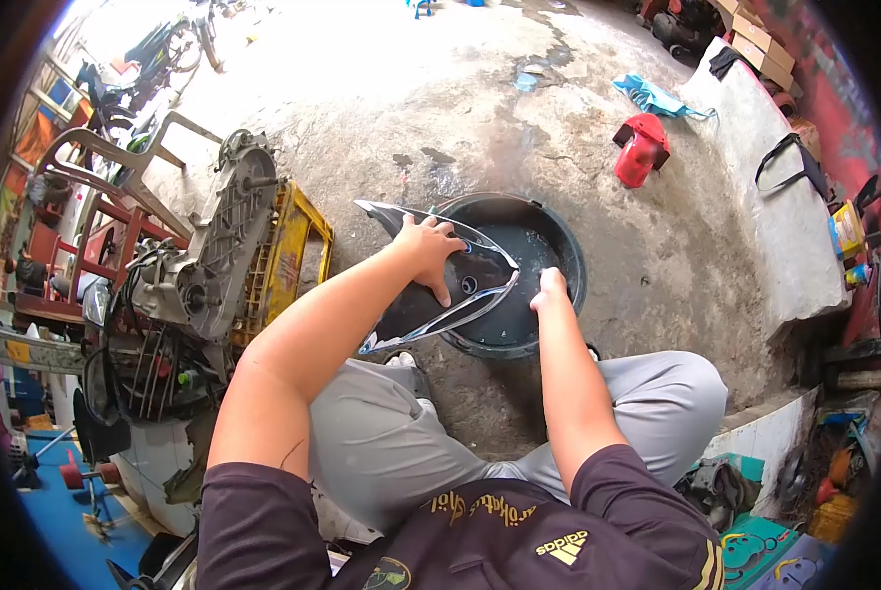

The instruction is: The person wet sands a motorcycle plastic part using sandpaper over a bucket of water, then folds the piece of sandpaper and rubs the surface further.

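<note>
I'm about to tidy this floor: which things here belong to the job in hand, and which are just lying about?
In use:
- dark panel under the left hand
- basin of water at the right hand

Apparently lying about:
- red piece
- light-blue item
- yellow crate
- engine casing

From my remote seat, I have my left hand spread on a dark, pointed fairing panel overlapping the water-filled round tub. My right hand is at the tub's four o'clock, fingers partly hidden. A red plastic part lies at two o'clock, an engine casing near nine.
</note>
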Available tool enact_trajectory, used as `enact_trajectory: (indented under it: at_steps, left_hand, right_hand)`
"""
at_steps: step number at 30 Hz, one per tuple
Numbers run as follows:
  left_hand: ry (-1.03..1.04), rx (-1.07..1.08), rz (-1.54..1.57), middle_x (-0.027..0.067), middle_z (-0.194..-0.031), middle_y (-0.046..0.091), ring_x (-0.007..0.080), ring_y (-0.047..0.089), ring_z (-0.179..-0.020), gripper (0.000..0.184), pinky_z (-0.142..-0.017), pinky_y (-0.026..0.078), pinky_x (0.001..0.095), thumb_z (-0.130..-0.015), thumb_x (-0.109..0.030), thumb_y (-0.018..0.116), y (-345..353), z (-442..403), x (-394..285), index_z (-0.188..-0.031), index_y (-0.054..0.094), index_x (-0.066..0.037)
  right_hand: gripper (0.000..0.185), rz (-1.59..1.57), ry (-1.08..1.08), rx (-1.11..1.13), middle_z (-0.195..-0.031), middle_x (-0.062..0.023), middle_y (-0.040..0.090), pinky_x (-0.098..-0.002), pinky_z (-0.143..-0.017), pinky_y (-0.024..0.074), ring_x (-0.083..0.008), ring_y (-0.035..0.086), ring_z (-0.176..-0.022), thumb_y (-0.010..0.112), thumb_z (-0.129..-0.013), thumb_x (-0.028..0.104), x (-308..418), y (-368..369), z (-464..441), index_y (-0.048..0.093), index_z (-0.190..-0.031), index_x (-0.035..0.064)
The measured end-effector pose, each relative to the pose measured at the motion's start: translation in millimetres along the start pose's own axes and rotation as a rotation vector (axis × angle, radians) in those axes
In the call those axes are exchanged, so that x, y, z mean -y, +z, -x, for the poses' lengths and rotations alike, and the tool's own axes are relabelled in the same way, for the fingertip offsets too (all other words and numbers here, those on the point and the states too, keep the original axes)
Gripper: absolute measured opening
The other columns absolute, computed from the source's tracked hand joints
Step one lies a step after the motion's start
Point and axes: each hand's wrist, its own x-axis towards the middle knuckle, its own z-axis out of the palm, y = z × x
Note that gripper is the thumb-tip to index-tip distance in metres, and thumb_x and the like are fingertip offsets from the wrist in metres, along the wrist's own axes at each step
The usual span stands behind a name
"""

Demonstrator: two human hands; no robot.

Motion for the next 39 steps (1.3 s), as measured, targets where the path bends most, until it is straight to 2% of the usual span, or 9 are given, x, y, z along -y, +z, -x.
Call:
enact_trajectory:
  at_steps: [2,4,8,13,20,22,28,34,39]
  left_hand:
    - [0.001,0.001,0.004,0.0095,-0.167,0.045,0.0345,0.038,-0.156,0.123,-0.116,0.035,0.0718,-0.05,-0.071,0.096,1,1,0,-0.159,0.054,-0.029]
    - [0.001,-0.015,0.017,0.0097,-0.167,0.044,0.0349,0.038,-0.156,0.124,-0.116,0.034,0.0728,-0.05,-0.071,0.096,3,1,2,-0.159,0.054,-0.029]
    - [0.001,-0.031,0.02,0.0098,-0.167,0.044,0.0353,0.037,-0.156,0.124,-0.117,0.033,0.0742,-0.049,-0.071,0.096,4,-2,2,-0.159,0.054,-0.03]
    - [-0.034,0.018,0.009,0.0105,-0.167,0.044,0.0361,0.036,-0.157,0.125,-0.117,0.032,0.075,-0.05,-0.072,0.095,0,-2,-4,-0.16,0.053,-0.03]
    - [-0.029,0.0,0.032,0.0113,-0.171,0.04,0.0371,0.034,-0.159,0.125,-0.118,0.031,0.0741,-0.05,-0.074,0.094,3,1,-1,-0.16,0.053,-0.031]
    - [-0.022,-0.021,0.048,0.0116,-0.173,0.038,0.0375,0.033,-0.159,0.124,-0.118,0.031,0.0729,-0.052,-0.074,0.094,5,2,1,-0.16,0.052,-0.031]
    - [-0.027,-0.006,0.038,0.0114,-0.172,0.039,0.037,0.034,-0.159,0.122,-0.118,0.032,0.0712,-0.053,-0.073,0.094,2,3,-1,-0.159,0.052,-0.031]
    - [-0.026,-0.033,0.044,0.0118,-0.169,0.042,0.0366,0.038,-0.156,0.119,-0.116,0.037,0.069,-0.053,-0.07,0.096,-1,6,-2,-0.157,0.054,-0.029]
    - [-0.021,-0.131,0.145,0.0137,-0.164,0.046,0.0392,0.043,-0.151,0.115,-0.112,0.044,0.067,-0.055,-0.064,0.098,6,6,2,-0.154,0.054,-0.025]
  right_hand:
    - [0.03,-0.321,0.044,0.182,-0.111,-0.0192,0.073,-0.0496,-0.079,0.062,-0.0357,0.073,-0.094,0.051,-0.11,0.025,-9,-6,-73,0.065,-0.116,-0.0009]
    - [0.032,-0.289,0.032,0.332,-0.11,-0.0228,0.073,-0.0449,-0.072,0.0615,-0.0326,0.074,-0.087,0.052,-0.11,0.024,20,-2,-14,0.06,-0.12,-0.0048]
    - [0.035,0.09,-0.179,0.601,-0.107,-0.0267,0.075,-0.0434,-0.083,0.0619,-0.0355,0.076,-0.092,0.052,-0.111,0.023,64,31,81,0.05,-0.133,-0.0049]
    - [0.014,0.222,-0.307,0.824,-0.109,-0.0213,0.076,-0.0435,-0.088,0.0616,-0.0318,0.077,-0.1,0.056,-0.111,0.018,70,60,164,0.057,-0.111,0.0034]
    - [0.015,0.062,-0.36,0.587,-0.105,-0.0114,0.073,-0.0368,-0.088,0.0556,-0.0208,0.069,-0.094,0.06,-0.11,0.02,48,54,111,0.059,-0.109,0.005]
    - [0.026,0.011,-0.346,0.411,-0.118,-0.0168,0.07,-0.0444,-0.105,0.0503,-0.0294,0.065,-0.11,0.059,-0.11,0.025,35,45,71,0.058,-0.121,0.0018]
    - [0.031,-0.044,-0.221,0.016,-0.122,-0.0187,0.069,-0.0572,-0.115,0.0419,-0.0327,0.063,-0.125,0.055,-0.105,0.028,-5,16,1,0.067,-0.122,0.0046]
    - [0.027,-0.225,-0.038,0.075,-0.11,-0.0181,0.067,-0.0578,-0.085,0.0605,-0.0357,0.072,-0.094,0.057,-0.102,0.021,-10,3,17,0.063,-0.121,0.0034]
    - [0.018,-0.054,-0.333,0.149,-0.086,-0.0078,0.066,-0.0291,-0.053,0.0549,-0.017,0.068,-0.068,0.057,-0.109,0.023,46,17,40,0.058,-0.108,0.0051]
